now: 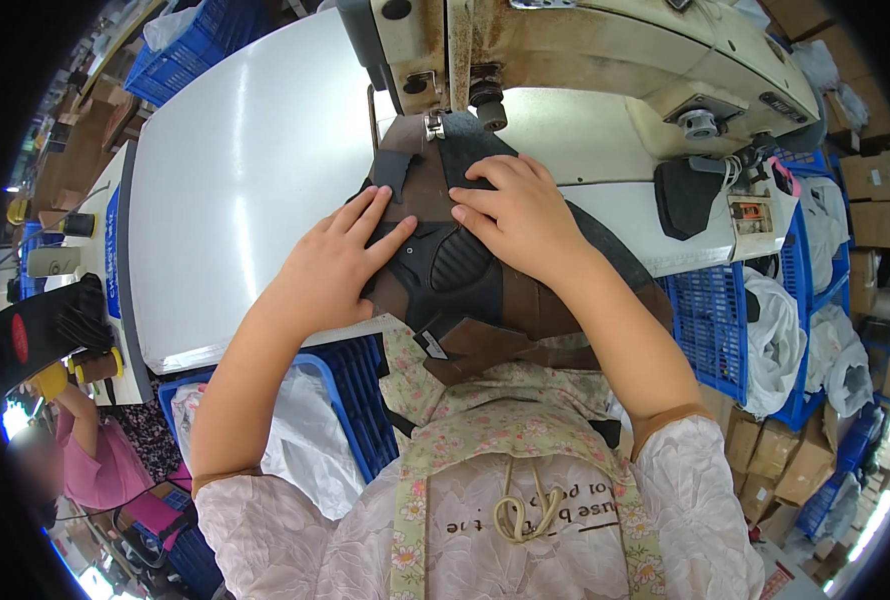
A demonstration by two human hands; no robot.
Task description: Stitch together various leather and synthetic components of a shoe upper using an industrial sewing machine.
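Observation:
A brown and black sewn panel (420, 195), seemingly leather or fabric, lies on the white worktable with its near end hanging toward my lap. Its far tip reaches the metal presser foot (435, 124) of a sewing machine (585, 50). A ribbed, moulded black patch (462, 262) sits in its middle. My left hand (337, 258) lies on the panel's left side, fingers spread, fingertips beside a small black strip (395, 172). On the right side, my right hand (527, 215) presses down with fingers apart and slightly bent. Neither hand grips the panel; what is under the palms is hidden.
A black shaped piece (687, 200) rests on the table's right end. Blue crates (707, 330) with white bags stand to the right, another blue crate (330, 385) below the table's left edge. A person in pink (110, 465) is at far left; cardboard boxes (880, 175) line the right.

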